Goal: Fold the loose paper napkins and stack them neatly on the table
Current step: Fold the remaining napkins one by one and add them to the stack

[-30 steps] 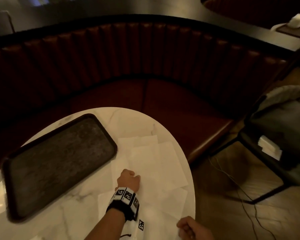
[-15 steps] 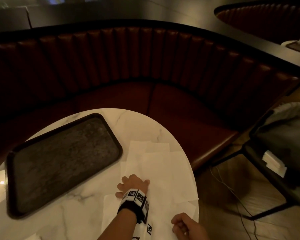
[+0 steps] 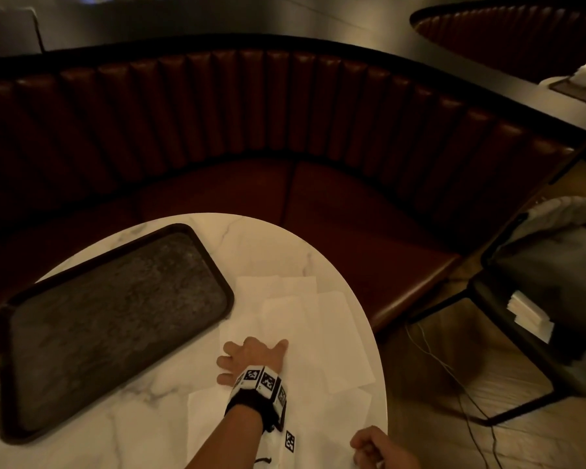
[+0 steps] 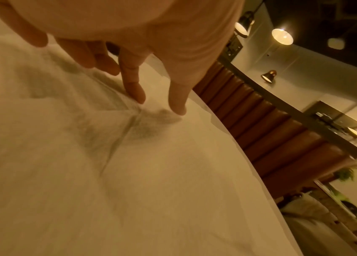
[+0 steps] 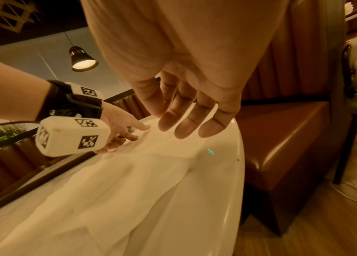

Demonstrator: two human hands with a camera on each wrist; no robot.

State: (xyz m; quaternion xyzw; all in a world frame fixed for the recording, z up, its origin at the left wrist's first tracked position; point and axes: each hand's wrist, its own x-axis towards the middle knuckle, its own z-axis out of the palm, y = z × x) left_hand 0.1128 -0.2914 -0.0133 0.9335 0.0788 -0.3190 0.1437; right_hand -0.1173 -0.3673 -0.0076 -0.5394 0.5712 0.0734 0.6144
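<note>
- The right hand point(image 3: 379, 448) hangs at the near edge of the marble table point(image 3: 257, 242), its fingers point(image 5: 186, 126) relaxed and slightly bent, holding nothing; it is above the near end of the paper, not touching it as far as the wrist view shows.
- The paper napkins point(image 3: 322, 336) lie loose and overlapping in a ragged spread along the right half of the table, from just under the right hand out past the left hand toward the far rim.
- The left hand point(image 3: 251, 360) rests on that spread, fingers point(image 4: 133, 86) stretched downward with the tips on a creased sheet; thumb and forefinger stand apart, so it presses rather than pinches.
- In my judgement these sheets are very light, thin and limp: they will slide on the polished marble, lift in a small draught and tear if dragged by one corner.
- The best hold is likely a light pinch at a free corner or edge of the top sheet, with the other hand flat on the sheets below to stop them travelling.
- The dark serving tray point(image 3: 115, 316) sits just left of the napkins, its corner near the left hand; whether it touches the paper I cannot tell.
- Beyond the table curves the leather booth seat point(image 3: 352, 231).
</note>
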